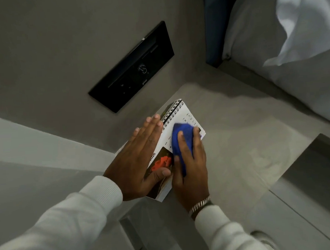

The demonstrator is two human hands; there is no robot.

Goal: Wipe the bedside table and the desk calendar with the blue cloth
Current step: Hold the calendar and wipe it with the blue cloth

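Both hands work the desk calendar (176, 122) at the bedside table's (237, 140) back-left corner: left hand (141, 160) flat, fingers spread, steadying it, right hand (191, 161) curled around the blue cloth (182, 137), mid-wipe; next, probably the unwiped page areas.

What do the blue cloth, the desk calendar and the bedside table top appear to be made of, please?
The blue cloth looks like soft, matte, napped fabric, perhaps microfibre, bunched under the right hand. The desk calendar looks like white printed paper or card with a slight sheen, bound by a black wire spiral. The bedside table top looks smooth, matte and grey, with faint mottling; stone, laminate or a painted surface cannot be told apart.
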